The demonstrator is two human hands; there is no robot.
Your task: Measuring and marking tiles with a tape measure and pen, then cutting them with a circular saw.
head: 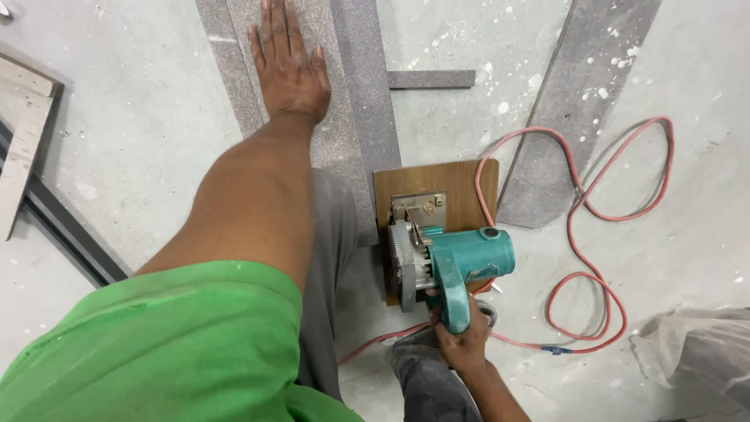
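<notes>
My left hand lies flat, fingers spread, on a long grey speckled board stretched away from me on the floor. My right hand grips the handle of a teal electric circular saw. The saw sits on a brown wooden base plate at the near end of the board, just right of a darker grey strip along the board's edge. The blade is hidden under the saw body.
A red power cord loops over the concrete floor on the right. A second grey board lies at the upper right, a short grey offcut between them. Pale wooden battens lie at left, a plastic sheet at lower right.
</notes>
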